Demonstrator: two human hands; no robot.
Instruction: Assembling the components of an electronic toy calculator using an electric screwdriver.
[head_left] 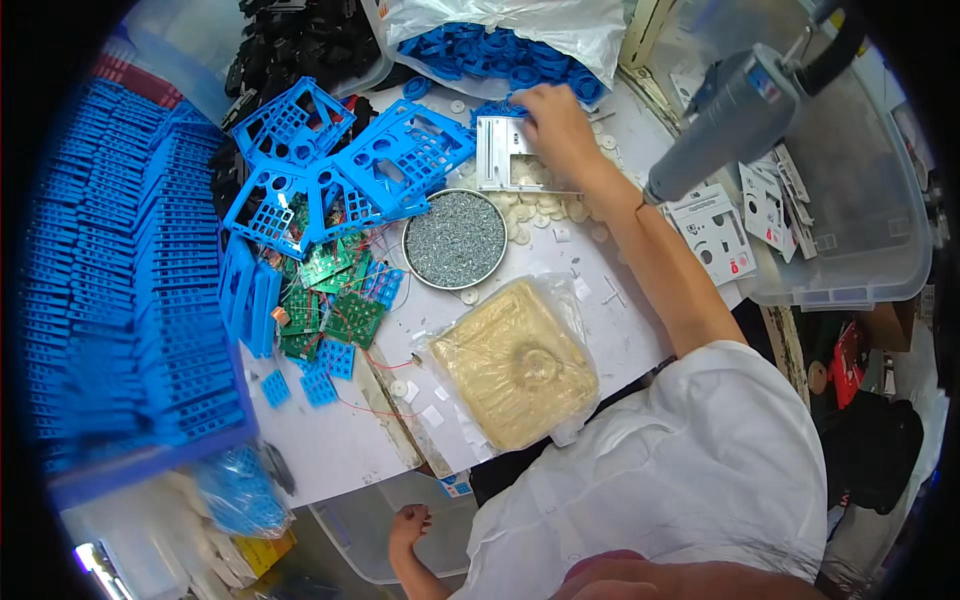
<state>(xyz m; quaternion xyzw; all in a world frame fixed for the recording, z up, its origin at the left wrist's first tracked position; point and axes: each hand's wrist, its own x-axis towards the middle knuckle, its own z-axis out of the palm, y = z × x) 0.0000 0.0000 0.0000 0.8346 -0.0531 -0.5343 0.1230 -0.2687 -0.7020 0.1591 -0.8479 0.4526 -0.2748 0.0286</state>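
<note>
My right hand (552,122) reaches across to the far side of the table, its fingers bent downward over some small blue plastic parts (492,110). What lies under the fingertips is hidden. A white plastic casing panel (496,160) with slots and an opening lies just below that hand, partly covered by it. My left hand (410,522) hangs low, off the table's near edge, fingers curled in with nothing visible in them. Between the two lie a round tin of small metal screws (455,238) and a yellowish block in clear plastic wrap (515,365).
Blue casings (300,170) and green circuit boards (350,318) with wires are heaped left of the tin. Stacked blue casings (110,260) fill a crate. A grey electric screwdriver (730,125) hangs above my right forearm. White panels (712,235) lie by a clear bin (870,270).
</note>
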